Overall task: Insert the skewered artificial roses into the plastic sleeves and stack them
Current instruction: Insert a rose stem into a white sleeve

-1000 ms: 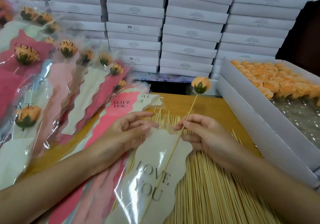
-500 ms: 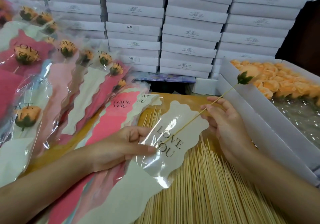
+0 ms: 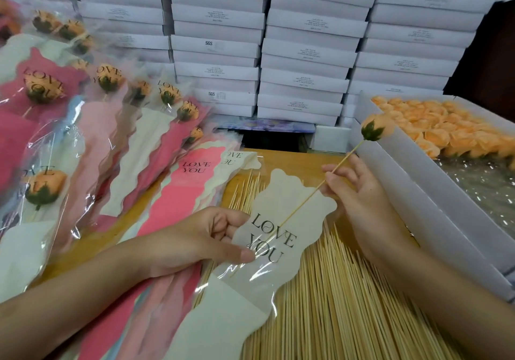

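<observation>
Beneath both wrists: loose bamboo skewers (image 3: 334,306), a dense bed lying on the wooden table (image 3: 289,159)
Left hand (image 3: 195,244): thumb and curled fingers pinch the left edge of a cream plastic sleeve (image 3: 289,201) printed LOVE YOU, held above the skewer bed, mouth toward the right hand
Right hand (image 3: 359,195): fingertips pinch the stick of a skewered rose (image 3: 376,129); the orange bud with green calyx stands beyond and above this hand, tilted right; the stick's lower length runs down across the lettering toward the left thumb, inside the clear film as far as can be told
Under and beyond the left hand: empty sleeves (image 3: 189,189), pink and cream, fanned flat
Left of the left hand: filled sleeves (image 3: 41,89), overlapped in rows, one rose each
Right of the right hand: white tray box (image 3: 418,184) holding orange rose heads (image 3: 446,131)
Farthest, beyond both hands: white cartons (image 3: 306,53), stacked in columns
</observation>
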Motion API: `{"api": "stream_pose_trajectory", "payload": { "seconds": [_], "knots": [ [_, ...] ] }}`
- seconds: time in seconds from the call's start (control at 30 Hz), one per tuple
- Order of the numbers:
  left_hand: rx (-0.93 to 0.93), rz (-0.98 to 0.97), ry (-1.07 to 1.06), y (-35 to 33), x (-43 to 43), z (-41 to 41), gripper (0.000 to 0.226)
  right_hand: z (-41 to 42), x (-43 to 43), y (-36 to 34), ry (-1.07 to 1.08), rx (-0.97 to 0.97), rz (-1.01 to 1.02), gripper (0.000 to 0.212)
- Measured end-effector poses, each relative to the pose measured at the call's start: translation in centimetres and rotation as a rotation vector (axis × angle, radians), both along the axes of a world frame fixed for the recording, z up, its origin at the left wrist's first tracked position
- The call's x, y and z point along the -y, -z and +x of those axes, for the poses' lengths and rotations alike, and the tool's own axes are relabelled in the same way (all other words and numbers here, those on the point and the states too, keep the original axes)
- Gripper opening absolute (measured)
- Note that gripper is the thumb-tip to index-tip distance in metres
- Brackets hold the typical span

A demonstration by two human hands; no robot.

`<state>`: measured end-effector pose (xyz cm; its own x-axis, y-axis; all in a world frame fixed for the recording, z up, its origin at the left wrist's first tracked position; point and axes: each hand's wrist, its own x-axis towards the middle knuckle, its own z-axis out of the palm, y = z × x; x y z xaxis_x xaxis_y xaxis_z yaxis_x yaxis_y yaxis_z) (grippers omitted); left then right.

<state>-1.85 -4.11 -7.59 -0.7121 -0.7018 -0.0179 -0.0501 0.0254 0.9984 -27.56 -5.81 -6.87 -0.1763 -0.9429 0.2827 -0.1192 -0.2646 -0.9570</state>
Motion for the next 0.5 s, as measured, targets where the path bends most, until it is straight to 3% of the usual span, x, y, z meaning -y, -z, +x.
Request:
{"api": "stream_pose_trajectory", "payload": {
  "seconds": [0.1,0.2,0.33,0.5],
  "knots": [
    [0.025,0.020,0.016,-0.01,0.02,0.12,0.033,-0.07,-0.02,-0.05,0.044,0.018,-0.044,0.065],
    [0.000,0.020,0.062,-0.31,-0.16,-0.08,0.022,0.00,-0.19,-0.30,0.041,-0.001,-0.052,0.056],
    [-0.056,0.026,0.100,-0.86,-0.51,-0.33,0.028,0.12,-0.34,-0.43,0.019,-0.021,-0.034,0.042],
    [-0.056,0.023,0.035,-0.08,-0.13,-0.02,0.024,0.16,-0.55,-0.41,-0.028,-0.019,-0.008,0.038]
  ]
}}
